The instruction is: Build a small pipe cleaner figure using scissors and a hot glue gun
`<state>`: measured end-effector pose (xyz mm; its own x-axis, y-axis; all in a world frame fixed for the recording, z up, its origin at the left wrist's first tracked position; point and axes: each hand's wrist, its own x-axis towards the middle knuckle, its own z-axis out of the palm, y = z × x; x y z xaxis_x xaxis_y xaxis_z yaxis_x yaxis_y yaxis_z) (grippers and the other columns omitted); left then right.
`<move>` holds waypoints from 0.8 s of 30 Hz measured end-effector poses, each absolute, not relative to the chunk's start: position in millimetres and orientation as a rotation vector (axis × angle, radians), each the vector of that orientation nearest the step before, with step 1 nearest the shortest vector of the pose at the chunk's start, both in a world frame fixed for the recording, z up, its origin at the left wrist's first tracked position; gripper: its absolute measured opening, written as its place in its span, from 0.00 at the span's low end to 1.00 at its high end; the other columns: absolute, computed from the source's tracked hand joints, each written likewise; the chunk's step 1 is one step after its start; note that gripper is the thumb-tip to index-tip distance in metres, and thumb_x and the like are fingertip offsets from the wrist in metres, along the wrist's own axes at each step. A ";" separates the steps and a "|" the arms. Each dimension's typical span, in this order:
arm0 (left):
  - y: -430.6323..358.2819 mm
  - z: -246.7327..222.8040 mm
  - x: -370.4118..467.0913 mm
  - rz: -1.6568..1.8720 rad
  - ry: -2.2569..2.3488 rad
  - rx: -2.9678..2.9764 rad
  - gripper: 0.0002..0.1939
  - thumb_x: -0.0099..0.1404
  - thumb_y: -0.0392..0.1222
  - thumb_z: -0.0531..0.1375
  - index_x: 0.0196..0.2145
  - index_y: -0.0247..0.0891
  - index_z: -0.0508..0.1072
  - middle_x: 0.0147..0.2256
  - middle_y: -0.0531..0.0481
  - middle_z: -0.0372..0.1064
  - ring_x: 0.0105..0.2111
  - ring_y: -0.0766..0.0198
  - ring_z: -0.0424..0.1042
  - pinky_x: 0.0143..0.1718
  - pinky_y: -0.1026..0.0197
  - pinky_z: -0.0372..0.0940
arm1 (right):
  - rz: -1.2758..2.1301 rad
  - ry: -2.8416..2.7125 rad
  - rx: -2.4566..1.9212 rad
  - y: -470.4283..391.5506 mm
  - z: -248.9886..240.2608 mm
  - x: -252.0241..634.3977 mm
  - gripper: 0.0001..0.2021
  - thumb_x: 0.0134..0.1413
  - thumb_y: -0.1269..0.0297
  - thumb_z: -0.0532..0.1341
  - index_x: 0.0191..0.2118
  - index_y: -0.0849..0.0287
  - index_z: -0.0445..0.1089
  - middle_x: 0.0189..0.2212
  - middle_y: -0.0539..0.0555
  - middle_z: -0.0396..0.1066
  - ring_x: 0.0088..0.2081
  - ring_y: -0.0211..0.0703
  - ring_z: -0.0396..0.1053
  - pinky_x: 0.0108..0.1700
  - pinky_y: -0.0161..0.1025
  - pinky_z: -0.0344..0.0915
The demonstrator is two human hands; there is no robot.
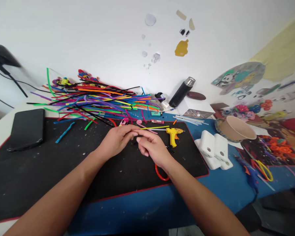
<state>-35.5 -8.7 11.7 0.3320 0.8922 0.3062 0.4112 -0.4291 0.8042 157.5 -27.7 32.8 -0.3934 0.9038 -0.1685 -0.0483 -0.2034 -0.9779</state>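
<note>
My left hand (119, 139) and my right hand (153, 147) meet over the black mat, fingertips touching. The left fingers are bent together against the thumb. On the right, the index finger reaches toward the left fingertips while the other fingers curl in. What they pinch is hidden or too small to name; something dark shows just under the fingers. Behind them lie a pink coil (139, 122) and a yellow pipe cleaner (159, 127). A yellow glue gun (173, 135) rests to the right. A red loop handle (160, 174) shows below my right wrist.
Many coloured pipe cleaners (100, 98) are heaped along the wall. A dark tablet-like slab (28, 127) lies at left. At right stand a black flask (182, 92), white blocks (214, 146), a bowl (243, 127), a blue glue gun (249, 175) and yellow-handled scissors (265, 170).
</note>
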 end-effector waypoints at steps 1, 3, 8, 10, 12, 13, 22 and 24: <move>-8.5 11.6 -34.9 1.051 1.137 1.911 0.16 0.75 0.46 0.56 0.50 0.41 0.81 0.37 0.50 0.82 0.32 0.62 0.78 0.39 0.62 0.72 | 1.722 -1.320 -1.046 -28.9 32.8 157.3 0.24 0.61 0.60 0.65 0.62 0.58 0.75 0.16 0.40 0.62 0.17 0.33 0.52 0.22 0.34 0.49; -8.3 12.1 -33.3 1.115 1.097 1.742 0.17 0.74 0.46 0.58 0.52 0.40 0.81 0.34 0.50 0.81 0.29 0.63 0.77 0.35 0.62 0.72 | 1.784 -1.272 -1.002 -31.5 32.6 156.9 0.29 0.61 0.61 0.66 0.67 0.56 0.70 0.16 0.40 0.64 0.17 0.33 0.52 0.22 0.34 0.48; -2.4 12.9 -35.2 1.251 1.031 1.426 0.18 0.70 0.52 0.65 0.49 0.37 0.84 0.31 0.48 0.80 0.29 0.62 0.76 0.33 0.60 0.73 | 1.895 -1.053 -0.897 -36.0 33.1 155.8 0.25 0.61 0.56 0.67 0.63 0.54 0.74 0.17 0.40 0.60 0.17 0.32 0.49 0.23 0.35 0.45; 2.3 13.1 -39.6 1.336 1.076 1.305 0.20 0.67 0.54 0.67 0.47 0.36 0.84 0.32 0.46 0.81 0.29 0.61 0.76 0.34 0.58 0.73 | 1.913 -0.971 -0.862 -37.6 32.7 156.9 0.21 0.61 0.54 0.67 0.57 0.55 0.78 0.18 0.40 0.58 0.16 0.31 0.47 0.23 0.36 0.45; 6.6 13.8 -43.9 1.404 1.118 1.213 0.22 0.64 0.56 0.70 0.46 0.35 0.83 0.34 0.44 0.82 0.30 0.60 0.78 0.36 0.56 0.75 | 1.934 -0.897 -0.829 -39.1 31.5 159.6 0.19 0.62 0.52 0.66 0.54 0.56 0.79 0.17 0.40 0.58 0.16 0.31 0.45 0.23 0.36 0.44; 8.1 14.4 -45.5 1.421 1.128 1.188 0.24 0.63 0.57 0.71 0.46 0.35 0.83 0.35 0.44 0.82 0.31 0.59 0.79 0.37 0.55 0.75 | 1.947 -0.866 -0.813 -39.9 30.7 161.5 0.19 0.62 0.52 0.66 0.54 0.56 0.79 0.17 0.41 0.58 0.16 0.31 0.45 0.22 0.36 0.44; -1.2 20.7 -41.9 1.256 1.183 1.395 0.17 0.65 0.54 0.68 0.40 0.37 0.82 0.23 0.54 0.71 0.21 0.67 0.67 0.25 0.65 0.64 | 1.993 -0.723 -0.739 -46.9 28.2 177.7 0.17 0.66 0.55 0.66 0.54 0.59 0.80 0.17 0.41 0.61 0.16 0.31 0.45 0.22 0.35 0.42; -4.6 21.8 -38.9 1.141 1.119 1.514 0.15 0.64 0.54 0.67 0.37 0.38 0.81 0.26 0.53 0.74 0.24 0.66 0.69 0.28 0.64 0.65 | 2.005 -0.705 -0.713 -48.3 28.7 178.0 0.18 0.67 0.54 0.65 0.55 0.59 0.79 0.17 0.41 0.62 0.15 0.31 0.45 0.22 0.35 0.43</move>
<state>-38.9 -4.6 21.8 0.1627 0.9743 0.1560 0.1370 -0.1789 0.9743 178.0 -48.3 28.7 -0.4575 0.8628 -0.2151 -0.5386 -0.4613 -0.7051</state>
